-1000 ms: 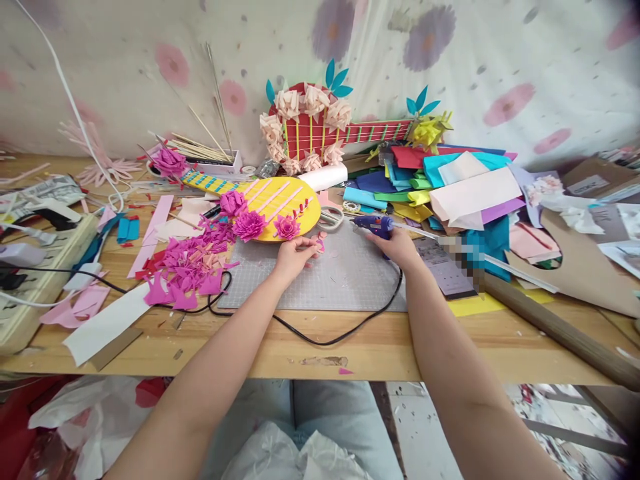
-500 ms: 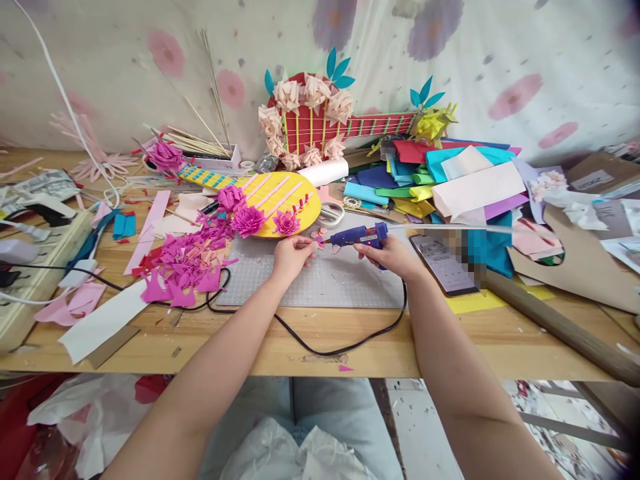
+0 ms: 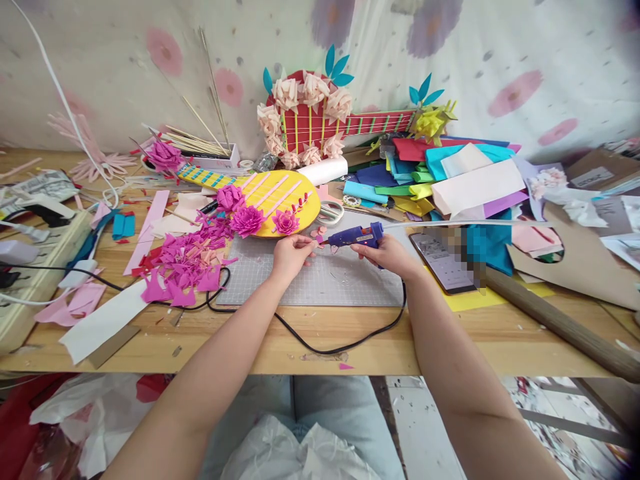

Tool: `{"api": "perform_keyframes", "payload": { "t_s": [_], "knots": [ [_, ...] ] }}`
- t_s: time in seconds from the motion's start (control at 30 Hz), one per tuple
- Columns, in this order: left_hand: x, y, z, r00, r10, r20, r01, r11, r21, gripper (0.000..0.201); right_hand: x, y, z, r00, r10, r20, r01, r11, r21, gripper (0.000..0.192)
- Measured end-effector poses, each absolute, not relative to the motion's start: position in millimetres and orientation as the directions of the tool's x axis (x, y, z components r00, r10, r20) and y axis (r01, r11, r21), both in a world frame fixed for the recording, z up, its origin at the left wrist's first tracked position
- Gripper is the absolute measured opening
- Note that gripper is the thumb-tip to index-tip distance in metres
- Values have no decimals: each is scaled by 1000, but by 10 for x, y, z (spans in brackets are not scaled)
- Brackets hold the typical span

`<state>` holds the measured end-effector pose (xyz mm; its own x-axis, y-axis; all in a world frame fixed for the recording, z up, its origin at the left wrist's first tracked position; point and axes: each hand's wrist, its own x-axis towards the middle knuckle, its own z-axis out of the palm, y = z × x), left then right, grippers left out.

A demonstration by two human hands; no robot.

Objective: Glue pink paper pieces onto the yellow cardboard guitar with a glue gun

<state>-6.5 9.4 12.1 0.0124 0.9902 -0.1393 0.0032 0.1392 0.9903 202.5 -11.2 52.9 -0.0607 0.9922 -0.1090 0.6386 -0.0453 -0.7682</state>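
Observation:
My right hand [image 3: 383, 252] is wrapped round a blue hot glue gun [image 3: 355, 235], its nozzle pointing left and a long white glue stick [image 3: 450, 224] sticking out behind. Closed in a pinch, my left hand [image 3: 294, 256] holds a small pink paper piece [image 3: 319, 239] right at the nozzle; whether the two touch I cannot tell. Both hands are over a grey cutting mat [image 3: 265, 277]. Just behind them lies a yellow guitar-shaped craft [image 3: 305, 193] with magenta paper flowers [image 3: 249, 221] and pink strips on it.
Magenta paper scraps [image 3: 185, 267] are heaped on the left, near a power strip [image 3: 45, 287]. A red paper guitar [image 3: 300, 123] leans at the back. Coloured paper [image 3: 475, 183], a phone [image 3: 443, 261] and a wooden stick [image 3: 555, 323] lie right. A black cord [image 3: 320, 350] loops in front.
The glue gun has shifted slightly left and tipped a little, its glue stick now slanting differently. My left hand keeps its pinch in nearly the same place.

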Motion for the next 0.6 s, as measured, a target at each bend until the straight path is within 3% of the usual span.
{"api": "perform_keyframes", "payload": {
  "t_s": [0.6],
  "knots": [
    [-61,89,122,12,988,-152,0,152,988,10,2052,-99,508,-119,990,-73,652,22,-758,50]
  ]
}}
